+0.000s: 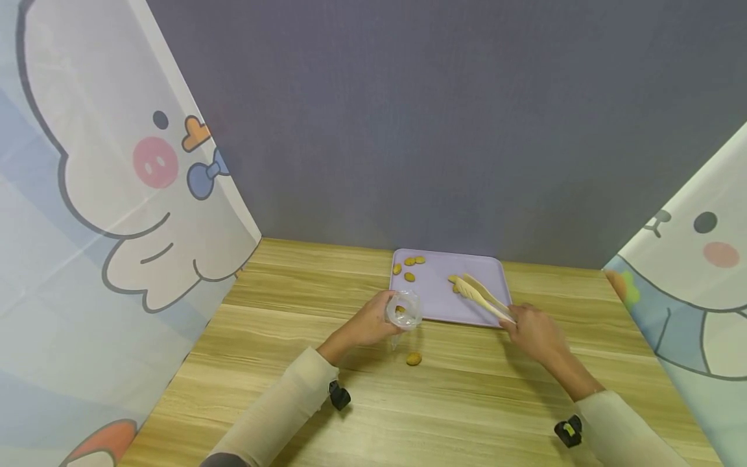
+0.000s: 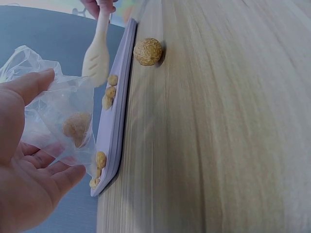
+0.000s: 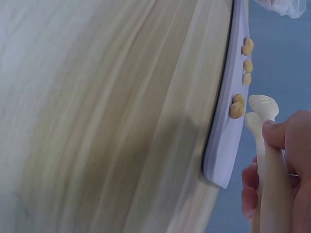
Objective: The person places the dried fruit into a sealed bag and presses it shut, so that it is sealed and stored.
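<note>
My left hand [image 1: 372, 320] holds a clear plastic bag [image 1: 412, 322] by its side, at the tray's front left corner. Inside the bag sits one walnut [image 2: 77, 128], seen through the film. My right hand [image 1: 535, 332] grips a pair of cream tongs [image 1: 480, 296] that reach in over the tray from its front right corner. Their tips lie close together, next to a pair of walnuts [image 3: 237, 108] on the tray. Several more walnuts [image 1: 410, 277] are grouped at the tray's left end.
The shallow lilac tray [image 1: 432, 295] lies near the back edge of the wooden table [image 1: 455, 408], close to a grey partition [image 1: 408, 130]. A single walnut [image 1: 414, 359] rests on the wood in front of the bag. Cartoon-printed sheets [image 1: 87, 181] stand on both sides.
</note>
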